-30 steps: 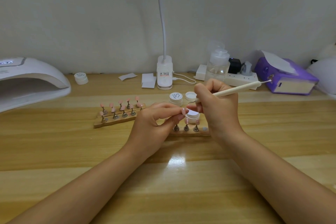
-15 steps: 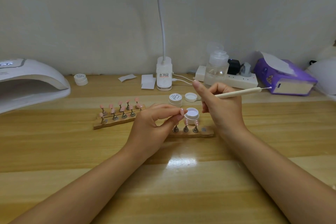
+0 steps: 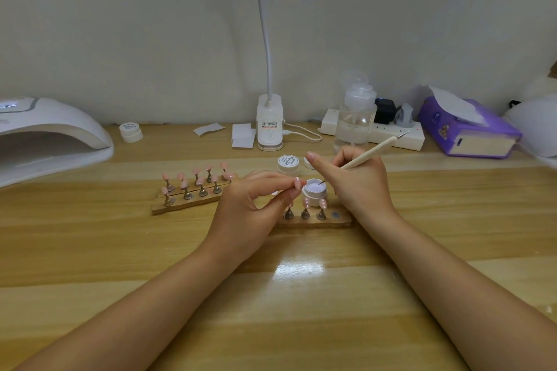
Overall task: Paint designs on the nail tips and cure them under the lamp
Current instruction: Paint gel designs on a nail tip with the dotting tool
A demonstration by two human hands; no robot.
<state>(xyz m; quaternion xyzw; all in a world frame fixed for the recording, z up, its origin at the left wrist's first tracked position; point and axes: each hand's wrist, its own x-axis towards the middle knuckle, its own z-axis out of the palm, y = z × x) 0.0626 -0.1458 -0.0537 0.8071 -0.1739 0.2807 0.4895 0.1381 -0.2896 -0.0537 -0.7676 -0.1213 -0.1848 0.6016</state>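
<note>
Mid-frame, left hand (image 3: 256, 205) fingers pinched on a pink tip (image 3: 297, 183) beside the open jar (image 3: 314, 191), right hand (image 3: 358, 184) fingers clamped on the tool (image 3: 372, 151), point dipped to load gel.

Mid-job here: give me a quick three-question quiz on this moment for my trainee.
1. True or false: the tip of the dotting tool in the right hand is at the open gel pot.
2. What does the left hand pinch? A) a nail tip B) a pot lid C) a tissue
3. Fill in: the curing lamp stands at the table's far ____.

Key: 1 true; 2 A; 3 left.
</note>
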